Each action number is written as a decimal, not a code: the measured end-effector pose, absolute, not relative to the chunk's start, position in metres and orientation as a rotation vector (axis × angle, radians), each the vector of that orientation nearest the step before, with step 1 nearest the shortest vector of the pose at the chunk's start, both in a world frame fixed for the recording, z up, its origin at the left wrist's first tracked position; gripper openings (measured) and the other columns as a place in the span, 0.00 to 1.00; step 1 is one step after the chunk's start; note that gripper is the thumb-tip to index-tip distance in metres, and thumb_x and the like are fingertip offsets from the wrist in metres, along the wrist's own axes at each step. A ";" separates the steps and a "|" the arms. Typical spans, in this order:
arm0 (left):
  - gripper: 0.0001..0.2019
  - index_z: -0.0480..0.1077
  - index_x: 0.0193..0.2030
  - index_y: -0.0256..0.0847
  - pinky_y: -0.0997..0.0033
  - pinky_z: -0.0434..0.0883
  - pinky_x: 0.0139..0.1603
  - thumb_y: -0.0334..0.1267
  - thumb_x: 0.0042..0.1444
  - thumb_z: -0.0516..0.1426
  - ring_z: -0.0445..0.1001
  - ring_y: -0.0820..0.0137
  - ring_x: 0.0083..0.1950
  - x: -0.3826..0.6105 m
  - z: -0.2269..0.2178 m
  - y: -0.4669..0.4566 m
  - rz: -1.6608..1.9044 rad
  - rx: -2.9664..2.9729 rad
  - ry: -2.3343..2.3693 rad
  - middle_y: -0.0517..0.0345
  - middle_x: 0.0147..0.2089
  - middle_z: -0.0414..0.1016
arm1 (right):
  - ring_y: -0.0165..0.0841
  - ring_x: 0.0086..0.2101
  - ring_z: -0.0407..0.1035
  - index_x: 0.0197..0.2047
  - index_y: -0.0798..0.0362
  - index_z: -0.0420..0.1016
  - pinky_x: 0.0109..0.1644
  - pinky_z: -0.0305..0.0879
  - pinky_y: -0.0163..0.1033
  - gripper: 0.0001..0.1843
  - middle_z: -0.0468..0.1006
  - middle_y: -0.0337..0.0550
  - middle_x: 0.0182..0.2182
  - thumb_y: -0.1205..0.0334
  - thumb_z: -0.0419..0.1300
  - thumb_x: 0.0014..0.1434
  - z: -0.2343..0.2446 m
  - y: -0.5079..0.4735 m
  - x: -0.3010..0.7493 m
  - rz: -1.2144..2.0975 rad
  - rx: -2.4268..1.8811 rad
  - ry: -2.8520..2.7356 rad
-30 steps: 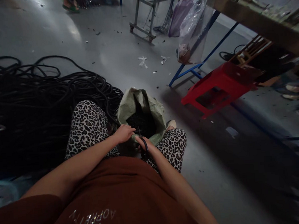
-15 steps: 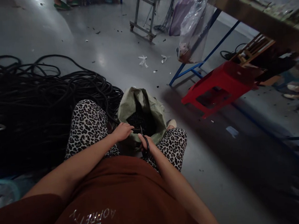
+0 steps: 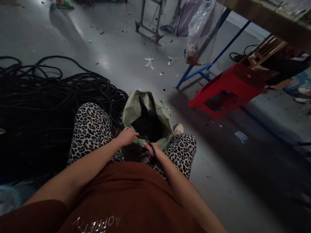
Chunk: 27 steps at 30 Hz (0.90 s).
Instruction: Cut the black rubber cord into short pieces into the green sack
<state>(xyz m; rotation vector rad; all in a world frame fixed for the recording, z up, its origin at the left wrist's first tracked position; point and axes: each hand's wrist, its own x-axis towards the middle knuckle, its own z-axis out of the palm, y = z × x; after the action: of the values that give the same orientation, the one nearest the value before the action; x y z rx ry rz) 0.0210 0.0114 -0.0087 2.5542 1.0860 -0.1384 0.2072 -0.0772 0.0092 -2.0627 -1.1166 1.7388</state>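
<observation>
My left hand is closed on a black rubber cord, whose short end sticks out past the fingertips over the sack. In my right hand is a pair of scissors with black handles, the blades pointing up at the cord's end. Between my knees stands an olive-green woven sack with its mouth spread wide. Dark small pieces lie inside it. A large tangled heap of black cord covers the floor to my left.
A red plastic stool lies tipped at the right, under a blue-legged table. A clear plastic bag hangs from the table. A wheeled metal rack stands ahead. A person's green-shod foot shows at the far left.
The scissors' blades have come against the cord's end and look closer together. More cord shows past my left fingertips. The distant person's feet have moved.
</observation>
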 end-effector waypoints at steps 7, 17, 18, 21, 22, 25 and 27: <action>0.12 0.77 0.48 0.46 0.63 0.61 0.52 0.37 0.61 0.54 0.73 0.63 0.48 0.020 -0.012 0.012 -0.100 2.550 1.088 0.52 0.40 0.78 | 0.26 0.13 0.61 0.26 0.59 0.70 0.17 0.56 0.28 0.21 0.64 0.37 0.12 0.55 0.52 0.68 0.007 -0.079 0.210 1.765 -2.056 -1.161; 0.13 0.77 0.47 0.44 0.62 0.63 0.52 0.37 0.61 0.53 0.73 0.62 0.48 0.020 -0.010 0.013 -0.086 2.515 1.142 0.51 0.40 0.78 | 0.28 0.13 0.61 0.39 0.62 0.74 0.16 0.59 0.30 0.19 0.66 0.36 0.14 0.51 0.56 0.65 0.005 -0.077 0.211 1.648 -2.131 -1.040; 0.13 0.77 0.48 0.44 0.63 0.63 0.52 0.37 0.61 0.53 0.73 0.62 0.48 0.021 -0.009 0.013 -0.086 2.510 1.155 0.51 0.40 0.78 | 0.29 0.14 0.62 0.40 0.62 0.74 0.17 0.60 0.31 0.21 0.67 0.37 0.15 0.50 0.55 0.66 0.006 -0.077 0.211 1.646 -2.137 -1.055; 0.15 0.75 0.50 0.44 0.63 0.63 0.52 0.39 0.62 0.51 0.73 0.62 0.48 0.021 -0.008 0.014 -0.091 2.495 1.194 0.51 0.42 0.78 | 0.31 0.16 0.66 0.44 0.62 0.75 0.19 0.63 0.33 0.24 0.70 0.40 0.17 0.47 0.52 0.67 0.009 -0.076 0.211 1.687 -2.083 -1.108; 0.15 0.75 0.51 0.45 0.63 0.64 0.52 0.39 0.63 0.51 0.73 0.62 0.49 0.021 -0.007 0.015 -0.090 2.487 1.208 0.51 0.43 0.78 | 0.32 0.17 0.66 0.45 0.62 0.75 0.21 0.64 0.33 0.25 0.71 0.41 0.18 0.46 0.51 0.67 0.011 -0.076 0.211 1.705 -2.056 -1.119; 0.16 0.74 0.53 0.44 0.63 0.64 0.53 0.40 0.63 0.51 0.73 0.62 0.50 0.021 -0.009 0.015 -0.078 2.464 1.254 0.50 0.46 0.78 | 0.32 0.19 0.69 0.46 0.61 0.75 0.23 0.65 0.33 0.25 0.72 0.41 0.19 0.46 0.50 0.68 0.013 -0.077 0.211 1.739 -1.994 -1.146; 0.16 0.74 0.53 0.44 0.62 0.64 0.53 0.40 0.63 0.51 0.73 0.62 0.51 0.021 -0.011 0.015 -0.061 2.454 1.267 0.50 0.47 0.78 | 0.32 0.20 0.69 0.47 0.62 0.74 0.24 0.66 0.32 0.24 0.72 0.41 0.20 0.47 0.51 0.67 0.014 -0.078 0.211 1.750 -1.966 -1.140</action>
<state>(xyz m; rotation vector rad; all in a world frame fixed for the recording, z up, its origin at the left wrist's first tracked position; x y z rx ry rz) 0.0212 0.0154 -0.0108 2.4538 1.2667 -0.0606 0.2108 -0.0784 0.0139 -1.9660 -1.1401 1.7499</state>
